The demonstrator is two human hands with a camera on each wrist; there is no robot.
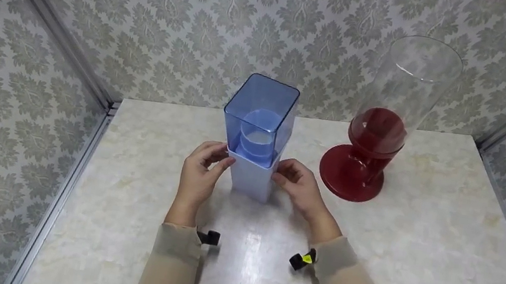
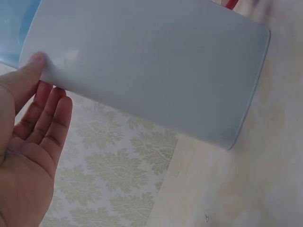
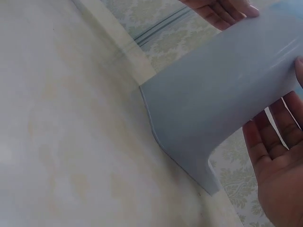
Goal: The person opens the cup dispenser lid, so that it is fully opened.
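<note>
A tall square container stands upright on the table, with a see-through blue upper part [image 1: 263, 108] and a pale bluish-white base [image 1: 251, 180]. Inside the blue part a round, collar-like piece [image 1: 258, 133] shows. My left hand [image 1: 202, 169] holds the base near its upper rim, thumb on the front face and fingers around the left side. On the opposite side, my right hand [image 1: 299, 186] grips it at about the same height, its thumb at the edge. The left wrist view shows the left thumb [image 2: 31, 71] pressed on the base's smooth face. In the right wrist view the base's lower end [image 3: 184, 127] flares outward.
To the right stands a dispenser-like object with a clear cylinder [image 1: 414, 86] on a dark red stand [image 1: 352, 175]. The marbled table [image 1: 445, 243] meets patterned walls [image 1: 178, 38] at the back and sides. A metal frame strip [image 1: 54, 212] runs along the left edge.
</note>
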